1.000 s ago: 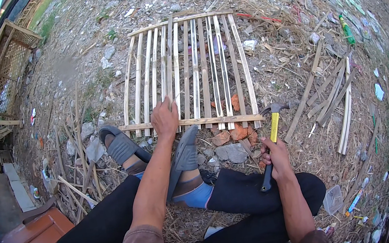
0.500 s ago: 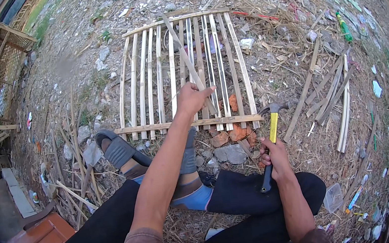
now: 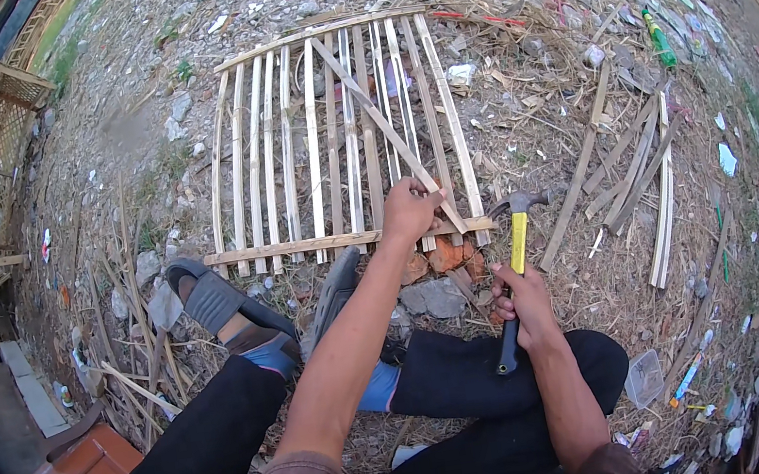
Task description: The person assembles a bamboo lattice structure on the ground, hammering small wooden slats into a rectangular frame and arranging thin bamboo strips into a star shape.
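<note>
Rough matt wooden slats [image 3: 313, 139]; metal hammer head [image 3: 519, 201]

At 12 o'clock, 13 lengthwise slats [image 3: 314, 139], 2 crosspieces [image 3: 302, 246] and 1 diagonal slat [image 3: 384, 127]. 2 hands [image 3: 525, 302], 1 hammer [image 3: 519, 244] at 3 o'clock, 2 sandals [image 3: 216, 305] at 8, 1 green bottle [image 3: 659, 38] at 2, 1 clear tub [image 3: 643, 381] at 4.

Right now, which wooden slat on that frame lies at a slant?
The slat in the left hand: it cuts diagonally across several others, its near end over the bottom rail, while the rest run side by side.
</note>
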### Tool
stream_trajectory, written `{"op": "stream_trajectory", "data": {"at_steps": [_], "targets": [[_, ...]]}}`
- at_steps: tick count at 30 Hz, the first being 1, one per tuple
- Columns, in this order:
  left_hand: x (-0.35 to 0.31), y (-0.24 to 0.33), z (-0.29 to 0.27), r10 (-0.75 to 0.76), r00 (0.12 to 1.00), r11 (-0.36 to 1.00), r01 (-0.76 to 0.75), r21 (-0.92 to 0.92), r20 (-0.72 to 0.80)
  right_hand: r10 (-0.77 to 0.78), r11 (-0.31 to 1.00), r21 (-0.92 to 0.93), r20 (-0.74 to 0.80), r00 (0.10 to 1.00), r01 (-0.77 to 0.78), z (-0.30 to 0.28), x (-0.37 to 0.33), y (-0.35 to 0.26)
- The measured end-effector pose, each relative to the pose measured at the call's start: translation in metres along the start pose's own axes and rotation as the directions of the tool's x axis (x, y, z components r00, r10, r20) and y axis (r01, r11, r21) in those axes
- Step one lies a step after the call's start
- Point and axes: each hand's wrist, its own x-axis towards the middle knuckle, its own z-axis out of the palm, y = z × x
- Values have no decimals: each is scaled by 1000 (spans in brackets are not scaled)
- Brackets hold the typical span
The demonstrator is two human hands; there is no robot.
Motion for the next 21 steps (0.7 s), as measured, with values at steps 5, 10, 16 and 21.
{"op": "stream_trajectory", "data": {"at_steps": [5, 10, 16, 21], "targets": [[4, 0, -3, -24, 1000, 999, 24, -33, 21, 11, 1000, 17, -5, 1000, -11, 1, -2, 0], [2, -4, 1, -7, 1000, 988, 8, -152, 8, 15, 999, 32, 2, 1000, -16, 3, -4, -2], [2, -1, -7, 15, 1000, 985, -12, -173, 15, 15, 1000, 16, -3, 1000, -15, 4, -3, -2], [4, 4, -20, -29, 1000, 955, 28, -297, 0, 15, 1000, 19, -8, 1000, -15, 2, -2, 0]]}}
